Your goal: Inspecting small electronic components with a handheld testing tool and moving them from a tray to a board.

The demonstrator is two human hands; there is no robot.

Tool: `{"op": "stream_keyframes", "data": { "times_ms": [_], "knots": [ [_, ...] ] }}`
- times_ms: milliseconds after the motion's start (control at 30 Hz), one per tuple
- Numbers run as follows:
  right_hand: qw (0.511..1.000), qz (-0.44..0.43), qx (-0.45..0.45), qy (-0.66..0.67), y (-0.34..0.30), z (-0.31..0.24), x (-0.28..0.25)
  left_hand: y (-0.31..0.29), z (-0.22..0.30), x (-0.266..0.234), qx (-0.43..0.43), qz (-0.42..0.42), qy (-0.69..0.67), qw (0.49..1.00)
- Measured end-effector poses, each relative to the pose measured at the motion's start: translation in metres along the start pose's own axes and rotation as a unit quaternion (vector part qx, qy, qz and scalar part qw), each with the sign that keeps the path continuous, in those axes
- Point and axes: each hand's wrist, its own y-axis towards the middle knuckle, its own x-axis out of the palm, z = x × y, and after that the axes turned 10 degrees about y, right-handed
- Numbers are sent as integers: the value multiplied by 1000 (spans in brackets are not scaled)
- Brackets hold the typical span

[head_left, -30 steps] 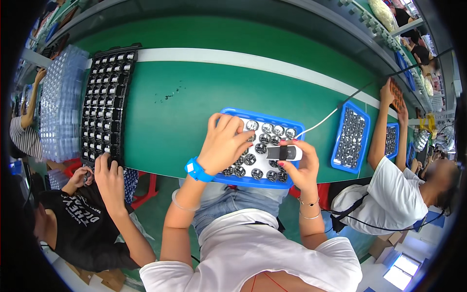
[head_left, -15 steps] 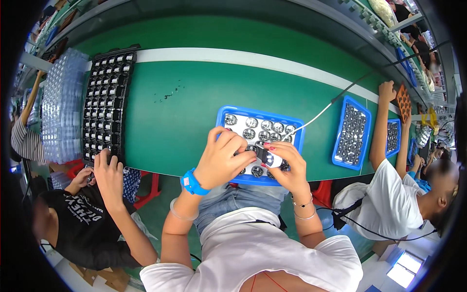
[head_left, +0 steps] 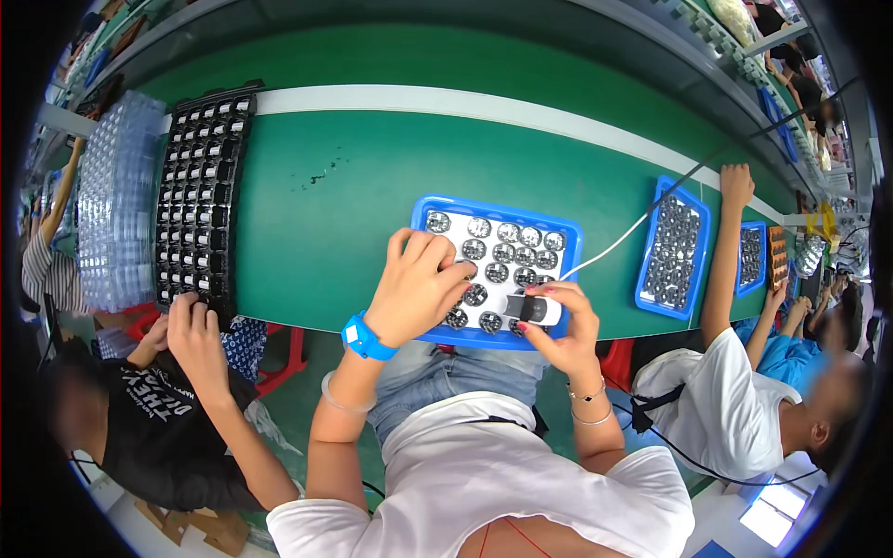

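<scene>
The right hand (head_left: 569, 335) grips a small white-and-black gadget (head_left: 534, 312) between thumb and fingers, over the near right part of a blue tray (head_left: 575, 242); holding it by the sides seems to leave its front end free, pointing toward the left hand (head_left: 409, 293). That hand is bent over the left part of the tray with its fingertips drawn in low among the round parts (head_left: 479, 228); whether they pinch one, I cannot tell. A white cable (head_left: 609, 247) reaches the right hand from the upper right, a path that probably keeps it clear of the left. In the tray, the shiny black-and-silver parts sit in loose rows on a white bottom, perhaps spaced so each stays apart from its neighbours. The tray lies at the near edge of the green tabletop (head_left: 326, 242), presumably for easy reach. Farther left, a long black tray (head_left: 197, 205) holds rows of white pieces, just beside a tall stack of clear plastic trays (head_left: 116, 205), likely nested to save room. To the right, a second blue tray (head_left: 662, 312) is packed far more tightly with small dark parts, near a co-worker's raised hand (head_left: 737, 184).
</scene>
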Motion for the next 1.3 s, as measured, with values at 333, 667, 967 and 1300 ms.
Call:
{"op": "stream_keyframes", "data": {
  "times_ms": [333,667,967,1300],
  "knots": [
    [993,-56,-9,-101,-1,2,8,11,-5,-6,126,-86,8,988],
    [991,-66,-21,-116,-3,2,6,23,-5,-14,187,-124,7,975],
    [992,-48,-31,-114,-4,4,11,8,5,5,152,-32,-2,988],
    [999,40,30,-16,-19,14,7,2,13,11,121,-30,-32,992]
  ]
}}
